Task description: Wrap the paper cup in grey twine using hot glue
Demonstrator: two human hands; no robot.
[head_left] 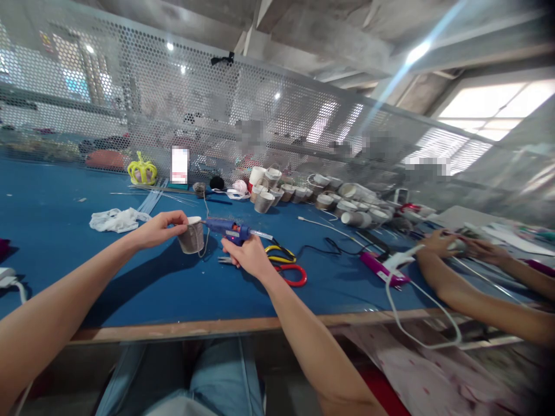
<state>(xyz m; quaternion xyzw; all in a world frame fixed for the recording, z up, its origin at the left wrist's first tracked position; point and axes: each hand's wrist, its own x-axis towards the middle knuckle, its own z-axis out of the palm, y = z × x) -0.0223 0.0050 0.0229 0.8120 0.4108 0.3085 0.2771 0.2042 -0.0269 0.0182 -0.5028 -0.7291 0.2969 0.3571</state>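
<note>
My left hand (167, 226) pinches the rim of a small cup (191, 240) wrapped in grey-brown cord, held upright a little above the blue table. In my right hand (248, 252) is a blue hot glue gun (232, 230) with a clear glue stick poking out of its back. The gun's nozzle points left and meets the cup near its rim; whether it touches is too small to tell. A loose strand of cord (207, 231) hangs beside the cup and runs back to a small ball of cord (199, 189). Scissors with red handles (297, 276) lie by my right wrist.
Yellow-handled pliers (281, 254) lie right of my hand. Several cord-wrapped cups (264, 201) stand behind, with more to the right. White cloth (117, 220), a yellow crown-shaped piece (142, 171) and a phone (179, 164) are at left. A co-worker's hands (440, 244) work at right near a purple glue gun (381, 269).
</note>
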